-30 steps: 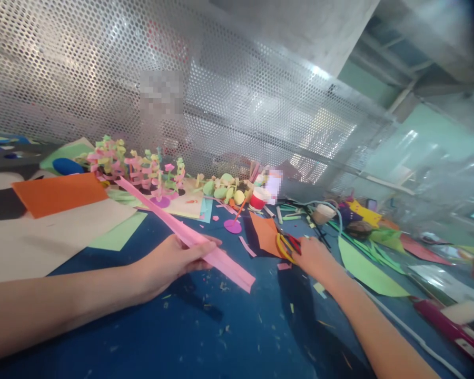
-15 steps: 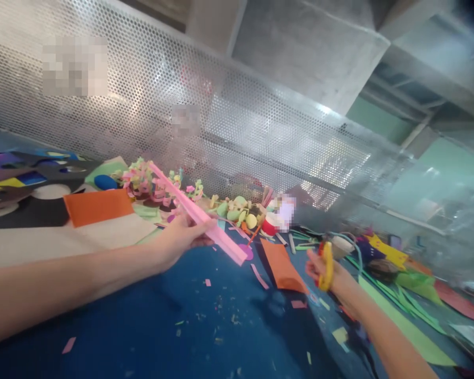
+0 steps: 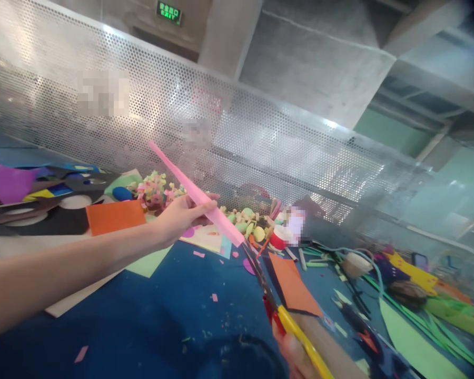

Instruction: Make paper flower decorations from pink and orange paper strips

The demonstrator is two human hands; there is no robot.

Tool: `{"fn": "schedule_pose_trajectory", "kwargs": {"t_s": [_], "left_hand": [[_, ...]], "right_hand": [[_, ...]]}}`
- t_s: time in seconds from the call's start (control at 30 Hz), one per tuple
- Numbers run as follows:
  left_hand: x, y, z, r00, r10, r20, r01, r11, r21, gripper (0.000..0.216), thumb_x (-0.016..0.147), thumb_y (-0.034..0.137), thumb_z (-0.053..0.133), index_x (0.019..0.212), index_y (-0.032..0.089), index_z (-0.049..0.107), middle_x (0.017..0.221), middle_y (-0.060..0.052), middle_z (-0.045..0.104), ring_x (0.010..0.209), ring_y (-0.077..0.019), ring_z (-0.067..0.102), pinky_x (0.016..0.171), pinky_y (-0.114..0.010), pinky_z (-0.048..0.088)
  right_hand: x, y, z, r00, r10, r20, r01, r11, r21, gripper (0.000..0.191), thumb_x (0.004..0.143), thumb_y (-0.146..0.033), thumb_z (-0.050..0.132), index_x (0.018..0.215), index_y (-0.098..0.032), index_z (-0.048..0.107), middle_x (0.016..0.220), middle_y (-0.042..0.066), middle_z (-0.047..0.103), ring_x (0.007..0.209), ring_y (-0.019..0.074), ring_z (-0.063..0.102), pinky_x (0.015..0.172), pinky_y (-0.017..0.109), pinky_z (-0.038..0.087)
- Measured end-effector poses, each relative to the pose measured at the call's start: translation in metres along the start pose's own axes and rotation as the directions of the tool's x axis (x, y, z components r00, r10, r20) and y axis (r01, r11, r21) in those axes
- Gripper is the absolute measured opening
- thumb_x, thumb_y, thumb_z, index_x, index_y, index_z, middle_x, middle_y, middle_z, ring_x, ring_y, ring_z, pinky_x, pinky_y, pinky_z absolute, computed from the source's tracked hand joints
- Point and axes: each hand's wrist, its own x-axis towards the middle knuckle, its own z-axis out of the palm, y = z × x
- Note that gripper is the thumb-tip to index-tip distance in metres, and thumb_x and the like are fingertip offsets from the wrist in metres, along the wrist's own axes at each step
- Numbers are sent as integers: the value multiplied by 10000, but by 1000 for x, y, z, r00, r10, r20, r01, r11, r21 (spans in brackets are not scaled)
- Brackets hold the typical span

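Note:
A long folded strip of pink paper [image 3: 226, 225] slants across the middle, pinched between the thumb and fingers of my left hand [image 3: 187, 213]. Its upper end rises in front of the mesh panel. My right hand [image 3: 294, 350], low in the frame, grips scissors [image 3: 272, 295] with yellow and red handles. The dark blades point up and to the left, their tips at the lower end of the pink strip. Whether the blades are around the paper or only touching it, I cannot tell.
On the blue table [image 3: 174, 305] lie small paper scraps. An orange paper piece [image 3: 294, 281] is beside the scissors, another orange sheet [image 3: 116, 217] at left. Curled paper bits [image 3: 154, 189] pile along the perforated metal panel [image 3: 150, 100]. Green strips [image 3: 438, 337] and black-handled pliers [image 3: 359, 326] lie right.
My right hand has moved left and down, bringing the scissors' blades to the pink strip's lower end. My left hand still holds the strip, now higher against the mesh. The view has shifted slightly.

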Motion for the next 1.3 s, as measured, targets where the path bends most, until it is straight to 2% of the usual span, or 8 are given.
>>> {"fn": "schedule_pose_trajectory", "kwargs": {"t_s": [0.07, 0.13, 0.23, 0.33, 0.77, 1.07, 1.3], "left_hand": [[-2, 0, 2, 1000, -18, 25, 17, 1000, 18, 389, 750, 319, 633, 1094, 147, 572, 870, -56, 659, 846, -155, 617, 799, -276, 505], [-4, 0, 5, 998, -45, 54, 43, 998, 44, 395, 753, 327, 629, 1100, 147, 569, 870, -62, 666, 826, -155, 626, 789, -276, 507], [-7, -1, 8, 994, -73, 79, 67, 995, 80, 413, 742, 336, 639, 1103, 149, 568, 867, -64, 673, 826, -163, 632, 790, -290, 508], [-10, -2, 10, 992, -74, 104, 66, 994, 85, 417, 738, 330, 644, 1107, 153, 565, 859, -61, 678, 836, -170, 636, 793, -304, 510], [-12, -4, 14, 986, -70, 152, 58, 995, 80, 425, 751, 321, 632, 1139, 160, 565, 843, -67, 702, 825, -198, 653, 787, -334, 520], [-13, -3, 15, 984, -69, 162, 58, 996, 75, 407, 753, 321, 627, 1116, 147, 567, 849, -82, 702, 837, -209, 655, 804, -355, 512], [-13, -1, 16, 987, -78, 141, 65, 994, 91, 413, 743, 327, 636, 1108, 145, 576, 865, -83, 696, 831, -206, 652, 790, -347, 516]], "right_hand": [[0, -6, 0, 1000, 17, 12, -16, 1000, -18, 353, 797, -512, 521, 735, -167, 555, 661, -6, 541, 567, 110, 497, 508, 236, 395], [1, -12, 0, 999, 33, 19, -32, 999, -32, 458, 724, -623, 523, 623, -179, 475, 543, -31, 422, 488, 91, 387, 446, 235, 286], [2, -19, 1, 998, 56, 39, -54, 998, -40, 530, 695, -703, 466, 587, -188, 400, 522, -49, 319, 461, 75, 263, 427, 239, 195], [3, -26, 2, 995, 75, 63, -73, 997, -38, 555, 687, -735, 424, 582, -192, 370, 525, -54, 276, 463, 73, 207, 421, 239, 155], [4, -34, -2, 993, 67, 93, -66, 998, -17, 605, 640, -798, 369, 581, -197, 330, 540, -51, 247, 483, 82, 186, 432, 243, 143], [2, -21, 3, 998, 51, 42, -51, 999, -5, 585, 691, -770, 341, 626, -190, 382, 535, -52, 327, 462, 65, 264, 404, 191, 220], [3, -19, 7, 992, 109, 70, -108, 994, -19, 620, 658, -811, 289, 623, -196, 352, 538, -52, 296, 442, 59, 238, 376, 191, 190]]}}
